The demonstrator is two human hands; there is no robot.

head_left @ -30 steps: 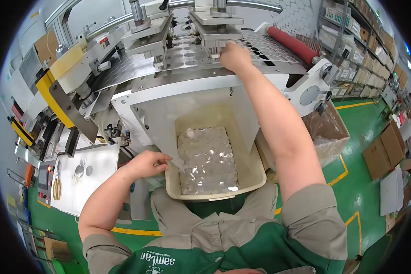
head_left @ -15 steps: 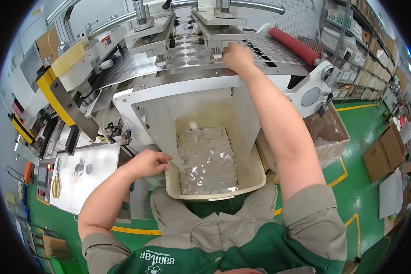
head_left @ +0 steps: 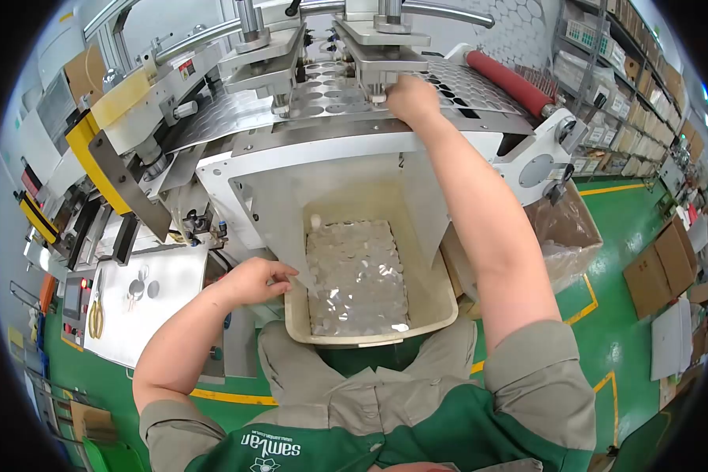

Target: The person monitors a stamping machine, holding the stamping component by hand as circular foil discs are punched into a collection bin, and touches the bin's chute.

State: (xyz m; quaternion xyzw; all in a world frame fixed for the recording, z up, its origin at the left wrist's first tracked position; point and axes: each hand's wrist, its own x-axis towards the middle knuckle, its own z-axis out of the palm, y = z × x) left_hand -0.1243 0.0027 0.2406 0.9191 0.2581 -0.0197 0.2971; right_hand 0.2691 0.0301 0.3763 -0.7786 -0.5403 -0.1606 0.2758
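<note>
My right hand point(head_left: 414, 100) is over the machine bed, fingers curled beside the foot of the right press block point(head_left: 378, 90). What it grips, if anything, is hidden. Beneath runs a sheet with rows of round cut-outs point(head_left: 460, 86). My left hand point(head_left: 259, 281) hovers by or rests at the left edge of a cream plastic bin point(head_left: 433, 318), thumb and forefinger slightly apart with nothing visible between them. Many shiny, clear-looking discs point(head_left: 358, 275) fill the bin between my knees. A small pale piece point(head_left: 315, 221) shows at the heap's far left corner.
On the left, a white tabletop point(head_left: 161, 315) carries gold-handled scissors point(head_left: 96, 318) and a few grey discs point(head_left: 137, 289). A red roller point(head_left: 509, 82) sits at the machine's right end. Behind my right arm stands a carton lined with plastic point(head_left: 562, 236). Shelving point(head_left: 621, 86) lines the right wall.
The small pale piece in the bin has shifted left and slightly down. Both hands stay almost where they were; the view has moved a little.
</note>
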